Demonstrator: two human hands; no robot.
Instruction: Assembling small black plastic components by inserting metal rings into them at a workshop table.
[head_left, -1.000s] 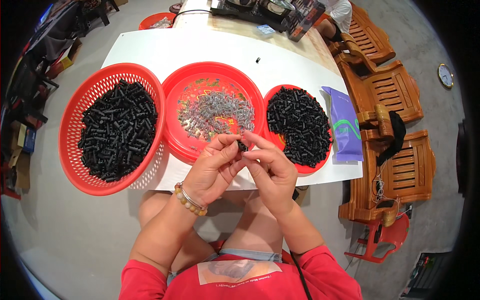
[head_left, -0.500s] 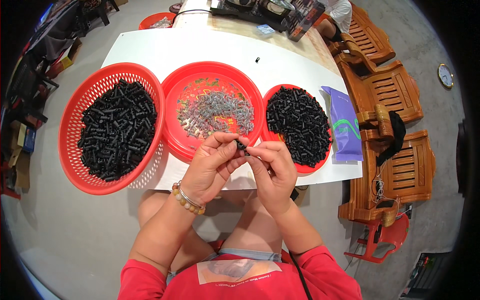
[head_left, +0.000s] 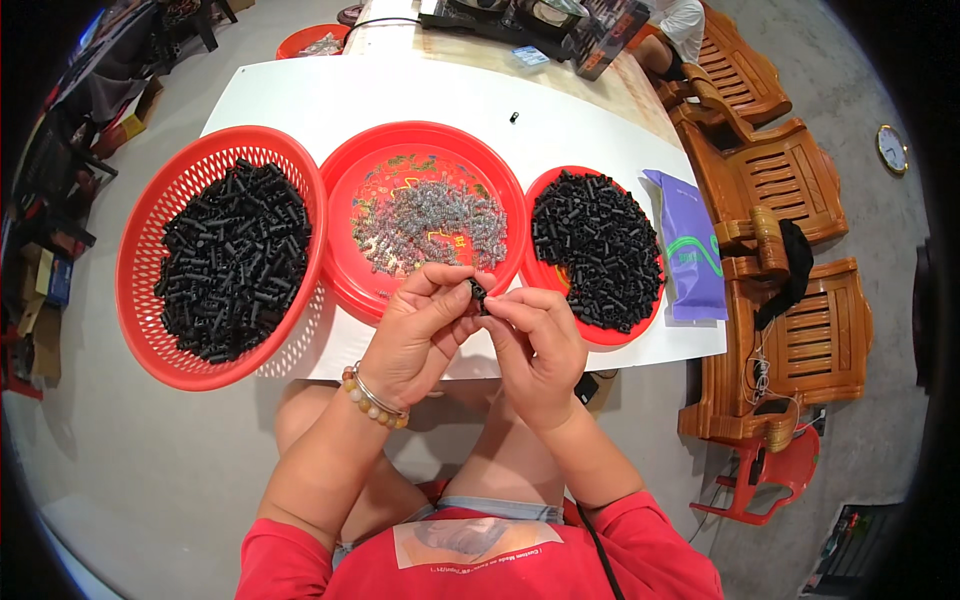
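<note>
Between my fingertips, above the table's near edge, is a small black cylindrical plastic part. My left hand pinches it from the left, a beaded bracelet and a metal bangle on its wrist. From the right, my right hand closes thumb and forefinger on its lower end; whether a second small piece is there is hidden. Just beyond my hands sits a round red tray with a heap of small metal springs. On a red plate to the right lie many black cylindrical parts.
At the left stands a red perforated basket full of black tubular pieces. A purple packet lies at the white table's right edge. One small black piece rests farther back. Wooden chairs line the right; a person sits behind.
My right hand has shifted slightly left, closer to my left fingertips. The black part between them now stands more upright.
</note>
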